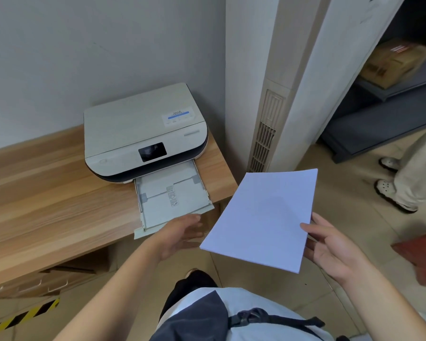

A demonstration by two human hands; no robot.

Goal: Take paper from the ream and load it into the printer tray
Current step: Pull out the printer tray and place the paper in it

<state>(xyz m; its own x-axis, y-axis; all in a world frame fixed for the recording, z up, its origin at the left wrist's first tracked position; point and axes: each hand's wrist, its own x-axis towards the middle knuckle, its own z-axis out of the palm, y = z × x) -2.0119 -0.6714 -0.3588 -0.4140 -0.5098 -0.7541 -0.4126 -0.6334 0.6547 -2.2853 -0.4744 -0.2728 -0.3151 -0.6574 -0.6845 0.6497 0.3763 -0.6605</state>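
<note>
A white printer [143, 134] stands on a wooden desk [47, 198] against the wall. Its paper tray [170, 200] is pulled out toward me and holds no paper. A thin stack of white paper [263, 217] is held flat in the air to the right of the tray, past the desk's corner. My right hand [330, 249] grips the stack's right edge, thumb on top. My left hand [180, 235] is open, just in front of the tray's front lip, fingertips near the stack's left edge. The ream is not in view.
A tall white air-conditioner column [276, 114] stands right of the desk. Another person's legs and shoes [399, 183] are at the right. Dark shelves with a cardboard box [394, 62] sit behind. Desk drawers [35, 284] are below left.
</note>
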